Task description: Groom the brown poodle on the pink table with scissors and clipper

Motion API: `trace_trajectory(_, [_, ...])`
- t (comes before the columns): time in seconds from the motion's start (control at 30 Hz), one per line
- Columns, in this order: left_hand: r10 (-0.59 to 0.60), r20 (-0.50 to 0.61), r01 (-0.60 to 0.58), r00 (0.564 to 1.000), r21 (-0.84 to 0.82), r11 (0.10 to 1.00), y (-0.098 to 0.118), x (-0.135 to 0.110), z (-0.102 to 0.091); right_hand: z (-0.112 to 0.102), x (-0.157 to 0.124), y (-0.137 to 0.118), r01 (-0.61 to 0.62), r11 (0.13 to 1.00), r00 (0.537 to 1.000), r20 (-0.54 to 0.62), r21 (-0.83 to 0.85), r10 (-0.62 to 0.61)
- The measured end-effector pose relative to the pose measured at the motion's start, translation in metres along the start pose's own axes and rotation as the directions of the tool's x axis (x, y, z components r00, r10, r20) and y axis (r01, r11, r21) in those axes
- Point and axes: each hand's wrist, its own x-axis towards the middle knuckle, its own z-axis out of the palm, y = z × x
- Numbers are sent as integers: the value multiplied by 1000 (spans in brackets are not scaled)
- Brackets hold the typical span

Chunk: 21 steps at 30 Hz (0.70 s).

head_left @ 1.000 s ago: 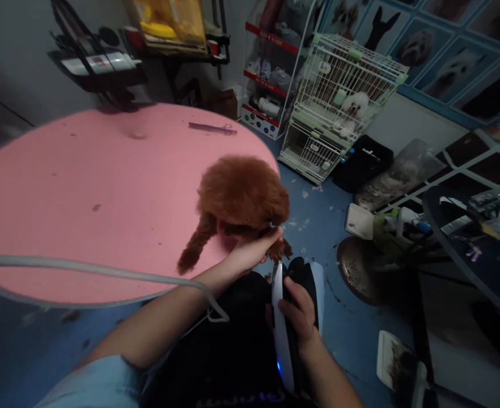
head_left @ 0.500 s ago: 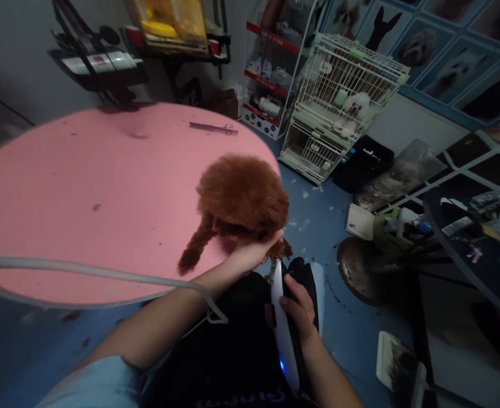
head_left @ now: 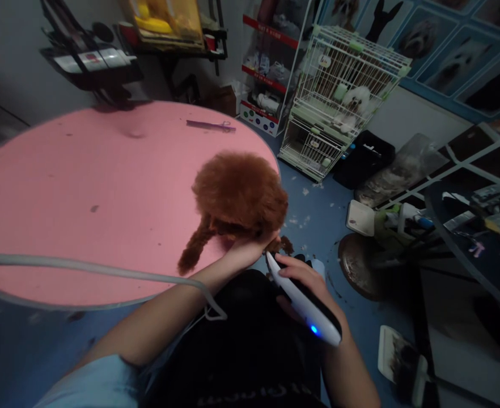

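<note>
A small brown curly-haired dog (head_left: 239, 190) is at the near right edge of the pink round table (head_left: 84, 170), one foreleg reaching down onto the tabletop. My left hand (head_left: 252, 249) is under its head, closed around its other foreleg, whose paw (head_left: 283, 245) sticks out past my fingers. The dog's fur hides part of that grip. In my right hand (head_left: 307, 275) is a white and black hair clipper (head_left: 303, 306) with a lit blue light. Its head points up and left, close to the paw; whether they touch I cannot tell.
A grey bar (head_left: 105, 269) crosses above the table's near edge. Purple scissors (head_left: 211, 125) lie towards its far side. Beyond stand stacked wire cages (head_left: 318, 124) with a white dog (head_left: 355, 105) inside. On the right is a dark round table (head_left: 458, 226). Hair tufts dot the blue floor.
The clipper has swung from nearly upright to slanted, its rear end moving right and up, and my right hand has turned with it. My left hand keeps its hold; the dog has barely shifted.
</note>
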Motion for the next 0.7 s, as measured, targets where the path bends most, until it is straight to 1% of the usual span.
trace_trajectory(0.03, [4,17,-3,1000,-10,1000,1,0,-1,-3,2,1,-25,995,999,42,93,21])
trace_trajectory(0.07, [-1,33,1,999,-11,1000,3,0,-1,-2,1,1,-53,978,999,23,201,49])
trace_trajectory(0.1, [-12,49,12,999,-8,1000,6,0,-2,3,-2,1,-86,944,993,-44,319,106])
trace_trajectory(0.13, [-29,65,29,997,-7,1000,8,0,-2,11,-8,0,-108,893,973,-138,437,185])
trace_trajectory(0.17, [-48,79,49,996,-12,999,10,0,-2,22,-14,-2,-109,836,929,-245,538,278])
trace_trajectory(0.2, [-64,96,66,993,-23,998,12,0,-2,34,-21,-5,-103,787,876,-319,608,362])
trace_trajectory(0.23, [-73,114,78,991,-40,996,13,1,-1,45,-27,-9,-100,761,831,-367,642,419])
trace_trajectory(0.27, [-77,129,86,989,-60,995,14,2,0,55,-31,-14,-98,757,796,-406,646,450])
trace_trajectory(0.33, [-81,142,95,987,-94,991,13,3,2,70,-35,-26,-87,792,746,-487,604,454])
trace_trajectory(0.4, [-105,138,122,985,-121,985,12,3,5,75,-31,-38,-70,834,699,-570,548,432])
trace_trajectory(0.47, [-145,132,164,981,-143,976,12,2,8,75,-23,-48,-82,845,658,-608,528,444])
trace_trajectory(0.5, [-167,132,186,977,-153,971,13,1,9,75,-20,-52,-99,842,643,-612,530,461])
trace_trajectory(0.6, [-223,136,244,965,-174,954,16,-2,11,77,-14,-58,-127,836,619,-616,534,487])
trace_trajectory(0.7, [-240,133,263,962,-192,946,17,-3,12,81,-13,-59,-104,855,607,-649,508,459])
